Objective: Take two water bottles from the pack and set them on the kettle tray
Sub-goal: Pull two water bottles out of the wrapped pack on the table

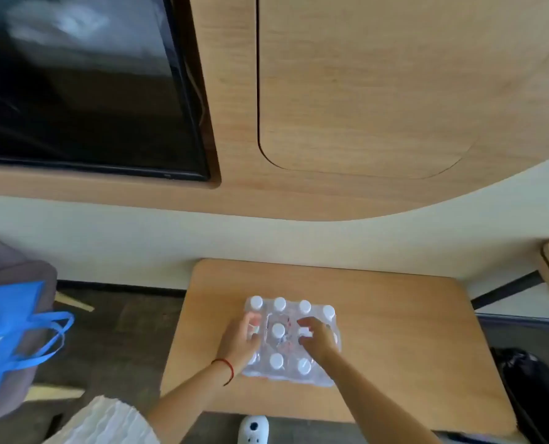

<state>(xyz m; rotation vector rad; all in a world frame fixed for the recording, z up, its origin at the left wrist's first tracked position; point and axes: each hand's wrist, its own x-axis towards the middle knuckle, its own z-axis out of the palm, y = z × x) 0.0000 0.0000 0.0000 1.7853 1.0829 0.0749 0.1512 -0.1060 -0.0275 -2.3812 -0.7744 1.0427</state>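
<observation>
A shrink-wrapped pack of water bottles (290,339) with white caps stands on a small wooden table (395,341). My left hand (239,339) rests on the pack's left side, fingers curled over a bottle top there. My right hand (318,339) lies on the pack's right middle, fingers bent around a white cap. Whether either hand truly grips a bottle is unclear through the plastic wrap. No kettle tray is in view.
A wooden wall panel (363,91) and a dark TV screen (84,91) rise behind the table. A blue bag (7,334) sits on a grey chair at the left. A black bag (529,379) lies at the right, a white shoe (254,429) below.
</observation>
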